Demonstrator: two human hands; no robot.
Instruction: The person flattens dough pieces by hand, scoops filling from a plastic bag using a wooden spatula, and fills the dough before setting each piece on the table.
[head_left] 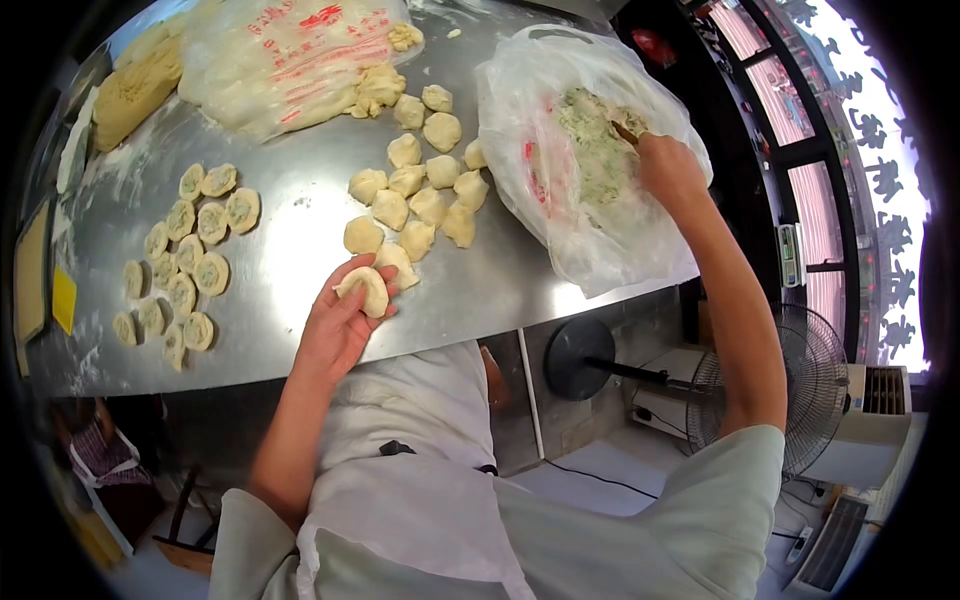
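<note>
My left hand [340,322] holds a curved, flattened piece of dough [366,291] at the front of the metal table. Over on the right, my right hand [668,165] is closed round a brown stick-like tool [625,133]. The tool's end reaches into a pale filling with green bits [597,140], inside a white plastic bag [560,255] spread open. Several plain dough pieces [427,207] lie between my left hand and the bag. To the left, several flat rounds with green-flecked filling [212,223] sit in a loose group.
Behind the dough pieces lies a large plastic bag with red print [290,70], dough showing at its edge. A tan mass [140,85] and a yellow card [64,300] are at the far left. A fan [800,390] stands below the table on the right.
</note>
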